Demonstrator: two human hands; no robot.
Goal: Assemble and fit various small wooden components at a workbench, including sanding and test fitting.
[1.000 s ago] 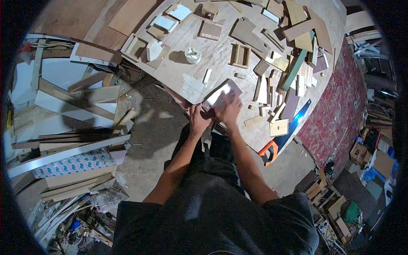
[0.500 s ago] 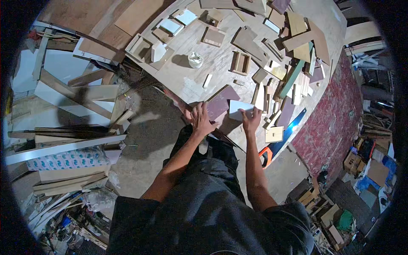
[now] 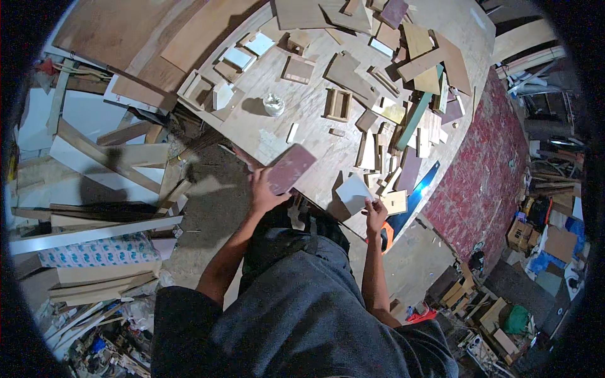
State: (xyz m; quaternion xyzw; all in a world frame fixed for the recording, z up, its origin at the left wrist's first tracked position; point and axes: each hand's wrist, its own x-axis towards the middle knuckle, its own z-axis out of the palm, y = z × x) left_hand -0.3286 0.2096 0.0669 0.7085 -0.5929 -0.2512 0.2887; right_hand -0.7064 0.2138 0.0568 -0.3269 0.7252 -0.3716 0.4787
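At the near edge of the workbench, my left hand (image 3: 265, 195) grips a flat maroon wooden board (image 3: 292, 168) by its left side, holding it tilted. My right hand (image 3: 376, 214) pinches the corner of a small white-faced panel (image 3: 353, 191) just over the bench, to the right of the maroon board. Close to my right hand lie a small pale wooden plate (image 3: 395, 203) with a hole or knob in its middle and a handsaw (image 3: 413, 200) with an orange and black handle.
The pale workbench (image 3: 252, 135) carries a glass jar (image 3: 273, 104) with white contents, a small open wooden frame (image 3: 338, 104), and a green strip (image 3: 414, 121) amid many offcuts at right. Stacked boards (image 3: 113, 151) fill the left side. A red floor area (image 3: 466, 170) lies right.
My hands have moved apart. The maroon board has shifted left and tilted with my left hand, while the white panel has come nearer to me and turned in my right hand.
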